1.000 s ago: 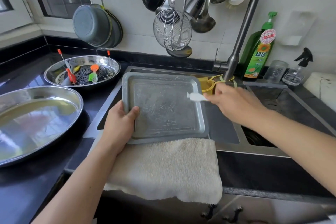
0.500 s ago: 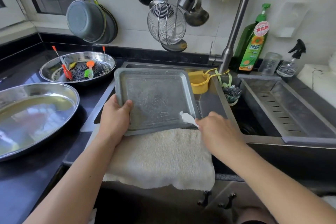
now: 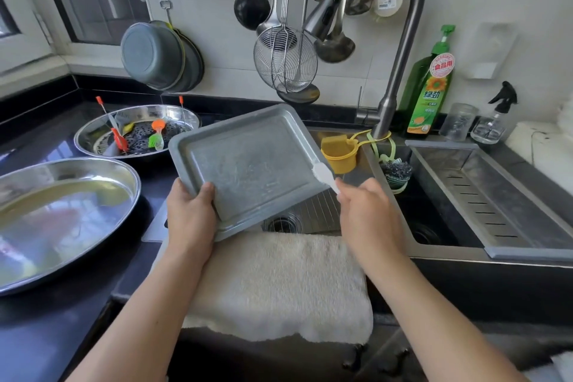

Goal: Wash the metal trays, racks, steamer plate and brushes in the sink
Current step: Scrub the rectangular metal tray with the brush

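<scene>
A grey rectangular metal tray hangs tilted over the sink, its far right corner raised. My left hand grips its near left corner, thumb on the inside face. My right hand holds a small white brush whose head touches the tray's right rim. At the back left a round steel basin holds the dark perforated steamer plate, a red brush and an orange-and-green brush. A large oval steel tray lies on the left counter.
A beige towel drapes over the sink's front edge. The tall faucet arches above, with ladles and a wire skimmer hanging behind. A yellow cup, a scourer, a green soap bottle and a drain tray are to the right.
The tray has lifted off the towel and tilted, its far right corner now higher. My right hand with the white brush moved from the tray's near edge up to its right rim.
</scene>
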Demonstrator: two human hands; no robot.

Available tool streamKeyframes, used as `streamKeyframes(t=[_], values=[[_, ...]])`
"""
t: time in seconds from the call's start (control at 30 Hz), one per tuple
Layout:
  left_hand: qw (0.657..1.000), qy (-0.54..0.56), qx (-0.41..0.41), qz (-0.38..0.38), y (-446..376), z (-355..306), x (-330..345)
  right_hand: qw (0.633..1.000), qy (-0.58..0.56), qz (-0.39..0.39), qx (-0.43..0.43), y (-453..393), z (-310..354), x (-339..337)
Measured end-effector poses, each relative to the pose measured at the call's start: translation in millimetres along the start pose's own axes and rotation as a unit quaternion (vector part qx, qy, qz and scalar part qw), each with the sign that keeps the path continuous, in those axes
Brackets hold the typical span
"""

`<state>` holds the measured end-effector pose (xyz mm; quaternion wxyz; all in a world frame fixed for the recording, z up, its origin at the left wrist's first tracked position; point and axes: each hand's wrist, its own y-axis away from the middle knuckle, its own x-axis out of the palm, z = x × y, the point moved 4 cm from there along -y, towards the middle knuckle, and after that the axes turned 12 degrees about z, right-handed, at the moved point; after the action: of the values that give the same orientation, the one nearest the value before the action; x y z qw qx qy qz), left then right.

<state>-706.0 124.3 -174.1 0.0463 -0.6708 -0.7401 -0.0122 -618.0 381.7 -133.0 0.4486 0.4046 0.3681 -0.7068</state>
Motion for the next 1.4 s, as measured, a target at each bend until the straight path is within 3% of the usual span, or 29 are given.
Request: streamKeyframes(t=[0.3,0.4,0.6,0.7,0.8,0.87,1.07,1.13,1.23,1.4], values=[[0.997,0.071,-0.001,-0.030,-4,4,-7,0.998,-0.041,-0.032,0.029,1,3,6],[0.996,0.075,0.020,-0.036,-4,3,-6,1.000,-0.003,0.022,0.022,6,15,14],[0.994,0.088,0.020,-0.066,-5,4,-9,0.983,0.027,0.143,-0.112,54,79,52],[0.994,0.087,0.025,-0.060,-5,2,-9,0.988,0.017,0.106,-0.110,36,64,42],[0.995,0.085,0.031,-0.050,-5,3,-6,0.999,-0.011,0.022,-0.034,-3,34,16],[0.995,0.080,0.036,-0.047,-6,3,-7,1.000,-0.005,0.014,-0.009,-13,29,10],[0.995,0.067,0.052,-0.044,-3,1,-8,0.970,0.024,0.196,-0.143,61,101,63],[0.994,0.092,0.052,-0.038,-4,2,-9,0.965,0.025,0.206,-0.159,61,106,66],[0.990,0.128,0.057,-0.028,-6,2,-10,0.976,0.049,0.160,-0.143,32,88,56],[0.987,0.153,0.056,-0.003,-2,-2,-8,0.989,0.088,0.115,-0.030,-3,61,32]])
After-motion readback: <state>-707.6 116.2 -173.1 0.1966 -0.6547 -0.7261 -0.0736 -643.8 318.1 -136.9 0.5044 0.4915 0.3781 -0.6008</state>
